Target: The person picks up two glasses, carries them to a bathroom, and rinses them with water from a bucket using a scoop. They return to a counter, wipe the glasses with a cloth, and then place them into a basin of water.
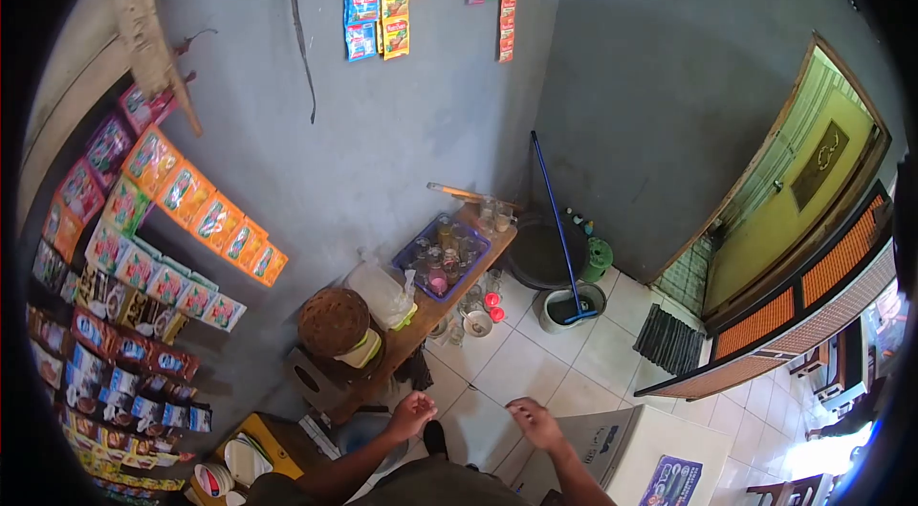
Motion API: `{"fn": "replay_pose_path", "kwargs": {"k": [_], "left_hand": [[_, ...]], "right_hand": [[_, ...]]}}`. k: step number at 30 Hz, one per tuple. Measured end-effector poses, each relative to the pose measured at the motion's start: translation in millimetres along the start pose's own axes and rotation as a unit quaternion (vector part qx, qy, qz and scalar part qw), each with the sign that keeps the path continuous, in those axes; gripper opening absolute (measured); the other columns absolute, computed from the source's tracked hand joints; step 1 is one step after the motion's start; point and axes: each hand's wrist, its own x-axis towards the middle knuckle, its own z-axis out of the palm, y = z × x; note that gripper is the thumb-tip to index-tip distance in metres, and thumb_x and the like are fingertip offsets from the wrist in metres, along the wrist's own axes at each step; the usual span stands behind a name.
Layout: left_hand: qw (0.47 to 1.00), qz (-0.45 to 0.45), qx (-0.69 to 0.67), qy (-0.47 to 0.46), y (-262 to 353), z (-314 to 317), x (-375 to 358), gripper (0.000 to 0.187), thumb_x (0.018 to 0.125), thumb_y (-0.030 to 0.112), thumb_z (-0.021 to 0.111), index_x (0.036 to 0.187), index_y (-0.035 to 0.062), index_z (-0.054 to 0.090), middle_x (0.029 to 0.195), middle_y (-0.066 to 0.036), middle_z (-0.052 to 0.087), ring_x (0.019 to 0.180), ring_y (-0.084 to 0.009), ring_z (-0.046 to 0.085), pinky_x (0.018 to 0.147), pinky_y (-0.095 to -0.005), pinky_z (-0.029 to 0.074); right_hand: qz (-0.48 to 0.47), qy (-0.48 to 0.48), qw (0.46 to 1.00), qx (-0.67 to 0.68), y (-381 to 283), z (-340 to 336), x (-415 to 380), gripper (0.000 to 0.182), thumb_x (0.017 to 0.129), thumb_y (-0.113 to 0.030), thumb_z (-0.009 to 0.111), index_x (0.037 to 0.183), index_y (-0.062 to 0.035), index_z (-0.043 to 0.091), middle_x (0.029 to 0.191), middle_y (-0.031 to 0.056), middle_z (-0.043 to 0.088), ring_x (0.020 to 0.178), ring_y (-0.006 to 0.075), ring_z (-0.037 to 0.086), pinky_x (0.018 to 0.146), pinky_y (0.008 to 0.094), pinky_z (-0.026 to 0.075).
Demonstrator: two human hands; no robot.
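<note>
My left hand (411, 415) is raised in front of my body, fingers loosely bent and nothing visible in it. Across a gap, my right hand (537, 424) hovers with half-curled fingers, also without a visible object. Neither hand appears to touch anything. Below and left of the left hand is a blue-grey basin (371, 437), partly hidden by my forearm. Nearest to the right hand stands a white cabinet-like box (660, 429) with a purple label (673, 481) on top. My dark shoe (435, 439) shows on the tiled floor between the hands.
A wooden bench (406, 348) along the wall carries a purple tray (442, 294) of glasses, a woven basket (334, 322) and a plastic container (375, 294). A bucket (555, 322) with a blue-handled mop (553, 200) stands ahead. Sachet strips (206, 205) hang left; a doorway mat (666, 339) lies right.
</note>
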Motion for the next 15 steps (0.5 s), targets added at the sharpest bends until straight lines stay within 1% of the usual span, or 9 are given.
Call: {"fn": "replay_pose_path", "kwargs": {"k": [1, 3, 7, 8, 9, 10, 12, 13, 15], "left_hand": [[1.000, 0.003, -0.012, -0.019, 5, -4, 14, 0.017, 0.082, 0.003, 0.064, 0.091, 0.0056, 0.050, 0.075, -0.001, 0.056, 0.065, -0.0079, 0.055, 0.061, -0.0231, 0.046], [0.999, -0.001, 0.004, -0.040, 18, -11, 45, 0.016, 0.083, 0.003, 0.063, 0.091, 0.0054, 0.050, 0.075, -0.001, 0.056, 0.064, -0.0077, 0.055, 0.061, -0.0229, 0.046], [0.996, 0.012, 0.038, -0.074, 44, -5, 109, 0.015, 0.083, 0.003, 0.062, 0.091, 0.0053, 0.050, 0.076, -0.001, 0.055, 0.063, -0.0068, 0.054, 0.059, -0.0216, 0.045], [0.995, 0.012, 0.067, -0.073, 56, 2, 125, 0.014, 0.083, 0.002, 0.062, 0.090, 0.0054, 0.050, 0.076, -0.001, 0.055, 0.063, -0.0066, 0.054, 0.059, -0.0213, 0.045], [0.995, 0.029, 0.057, -0.082, 59, 9, 140, 0.014, 0.083, 0.003, 0.062, 0.089, 0.0057, 0.050, 0.077, 0.000, 0.055, 0.064, -0.0066, 0.053, 0.060, -0.0211, 0.045], [0.994, 0.028, 0.059, -0.092, 61, 17, 155, 0.014, 0.083, 0.003, 0.062, 0.089, 0.0057, 0.050, 0.077, 0.000, 0.055, 0.064, -0.0066, 0.053, 0.060, -0.0211, 0.045], [0.994, 0.024, 0.010, -0.107, 63, 36, 180, 0.014, 0.083, 0.004, 0.063, 0.089, 0.0054, 0.050, 0.078, -0.001, 0.056, 0.065, -0.0067, 0.054, 0.060, -0.0212, 0.045], [0.993, 0.024, 0.009, -0.111, 63, 45, 191, 0.014, 0.083, 0.004, 0.063, 0.089, 0.0054, 0.050, 0.078, -0.001, 0.056, 0.065, -0.0067, 0.054, 0.060, -0.0212, 0.045], [0.993, 0.023, -0.001, -0.116, 61, 68, 207, 0.014, 0.083, 0.005, 0.064, 0.089, 0.0051, 0.051, 0.079, -0.001, 0.057, 0.066, -0.0070, 0.054, 0.061, -0.0216, 0.045]], "right_hand": [[0.003, 0.003, 1.000, 0.003, -5, -5, 11, 0.021, 0.093, -0.025, 0.053, 0.102, -0.0075, 0.060, 0.100, 0.0056, 0.062, 0.085, 0.0166, 0.060, 0.074, 0.0303, 0.049], [0.012, 0.073, 0.997, 0.015, -16, -18, 32, 0.018, 0.091, -0.022, 0.057, 0.102, -0.0080, 0.061, 0.093, 0.0083, 0.064, 0.079, 0.0195, 0.062, 0.067, 0.0297, 0.050], [0.003, 0.142, 0.989, 0.028, -34, -32, 59, 0.019, 0.091, -0.021, 0.057, 0.103, -0.0074, 0.061, 0.095, 0.0087, 0.063, 0.080, 0.0205, 0.061, 0.068, 0.0295, 0.049], [-0.015, 0.151, 0.988, 0.029, -36, -36, 63, 0.019, 0.091, -0.021, 0.056, 0.103, -0.0073, 0.061, 0.096, 0.0087, 0.063, 0.082, 0.0204, 0.061, 0.069, 0.0301, 0.049], [-0.034, 0.159, 0.986, 0.030, -36, -41, 66, 0.019, 0.091, -0.022, 0.056, 0.103, -0.0071, 0.061, 0.097, 0.0087, 0.062, 0.083, 0.0202, 0.061, 0.070, 0.0306, 0.049], [-0.031, 0.168, 0.985, 0.031, -34, -48, 67, 0.019, 0.091, -0.022, 0.056, 0.103, -0.0071, 0.061, 0.097, 0.0087, 0.062, 0.083, 0.0202, 0.061, 0.070, 0.0306, 0.049], [0.015, 0.151, 0.988, 0.017, -21, -66, 64, 0.020, 0.093, -0.020, 0.052, 0.105, -0.0057, 0.059, 0.101, 0.0083, 0.061, 0.085, 0.0187, 0.060, 0.077, 0.0313, 0.048], [0.017, 0.162, 0.986, 0.026, -8, -74, 63, 0.022, 0.095, -0.021, 0.049, 0.103, -0.0039, 0.060, 0.098, 0.0087, 0.062, 0.085, 0.0186, 0.060, 0.076, 0.0308, 0.048], [0.026, 0.181, 0.982, 0.038, 11, -95, 61, 0.021, 0.095, -0.021, 0.049, 0.101, -0.0046, 0.060, 0.096, 0.0096, 0.062, 0.083, 0.0198, 0.061, 0.074, 0.0308, 0.048]]}}
